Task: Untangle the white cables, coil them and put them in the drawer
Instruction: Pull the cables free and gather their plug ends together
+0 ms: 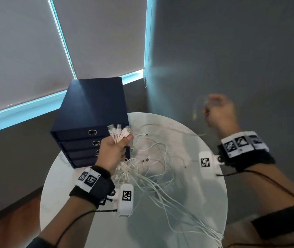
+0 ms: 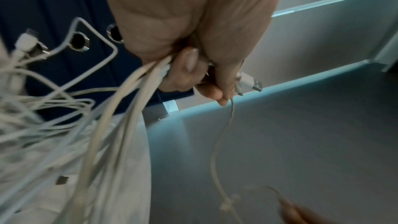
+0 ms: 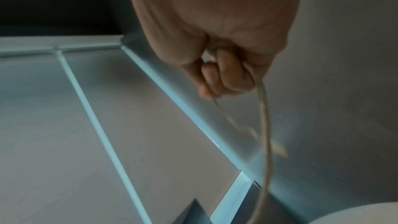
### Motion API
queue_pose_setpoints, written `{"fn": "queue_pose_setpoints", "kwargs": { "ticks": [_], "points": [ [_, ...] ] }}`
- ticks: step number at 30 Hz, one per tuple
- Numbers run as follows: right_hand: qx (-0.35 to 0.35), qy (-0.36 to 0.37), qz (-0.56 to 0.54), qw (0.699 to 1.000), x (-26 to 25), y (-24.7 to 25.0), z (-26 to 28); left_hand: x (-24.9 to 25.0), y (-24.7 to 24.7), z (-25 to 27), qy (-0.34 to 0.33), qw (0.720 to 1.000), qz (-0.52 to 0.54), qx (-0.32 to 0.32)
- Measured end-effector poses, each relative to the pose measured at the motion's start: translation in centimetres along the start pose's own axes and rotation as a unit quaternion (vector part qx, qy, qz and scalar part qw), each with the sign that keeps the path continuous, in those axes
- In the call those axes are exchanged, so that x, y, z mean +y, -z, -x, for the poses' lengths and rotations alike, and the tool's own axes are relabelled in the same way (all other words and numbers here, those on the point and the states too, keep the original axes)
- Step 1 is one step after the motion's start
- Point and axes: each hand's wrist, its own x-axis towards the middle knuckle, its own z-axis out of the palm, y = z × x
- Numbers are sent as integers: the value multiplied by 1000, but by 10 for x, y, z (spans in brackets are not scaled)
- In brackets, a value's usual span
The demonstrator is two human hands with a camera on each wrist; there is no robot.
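A tangle of white cables [image 1: 149,158] lies on the round white table [image 1: 187,221]. My left hand [image 1: 114,149] grips a bunch of cable ends, their plugs [image 1: 120,132] fanning out above the fist, in front of the dark blue drawer unit [image 1: 90,122]. In the left wrist view my left hand [image 2: 193,67] holds the bunched cables [image 2: 120,117], and a USB plug [image 2: 254,84] sticks out past the fingers. My right hand [image 1: 217,111] is raised at the right, blurred, holding a single thin cable [image 3: 266,134] that hangs in a loop below my right hand [image 3: 226,76].
The drawer unit has several drawers with round metal pull holes [image 1: 92,132], all closed. It stands at the table's back left edge. Grey roller blinds [image 1: 97,42] and a grey wall [image 1: 232,51] lie behind. Cables trail off the table's front right edge [image 1: 214,235].
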Motion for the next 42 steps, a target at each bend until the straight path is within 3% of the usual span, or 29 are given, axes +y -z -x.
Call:
{"fn": "queue_pose_setpoints", "kwargs": {
  "ticks": [3,6,8,10,14,17,21,24,26,29,31,32,37,42],
  "points": [
    [-180,1,128,975,3,-30,48,17,-26,5,-9,999,-12,-50],
    [-338,9,126,932,-3,-50,86,25,-39,9,-30,996,-19,-85],
    [-409,21,124,904,-4,-60,103,26,-38,8,-32,995,-7,-92],
    [-425,37,114,897,-2,-64,107,24,-30,7,-20,996,11,-88],
    [-374,17,97,922,2,-68,94,18,-18,10,-6,995,31,-94],
    [-341,67,103,932,4,-72,93,16,-18,11,0,995,27,-100],
    [-367,167,210,891,11,-80,100,17,-17,11,5,993,26,-115],
    [-375,172,265,872,11,-77,97,14,-12,10,8,993,27,-115],
    [-371,156,270,875,6,-71,93,8,-7,10,14,993,26,-115],
    [-276,110,184,937,-18,-64,77,-11,5,9,47,994,26,-93],
    [-181,45,45,981,-43,-56,60,-24,14,11,74,995,32,-67],
    [-144,15,-22,989,-56,-51,51,-30,20,12,86,994,33,-53],
    [-60,-35,-171,983,-99,-18,23,-44,38,14,117,992,34,-12],
    [14,-83,-187,979,-81,5,2,-40,38,11,106,994,29,10]
  ]
}}
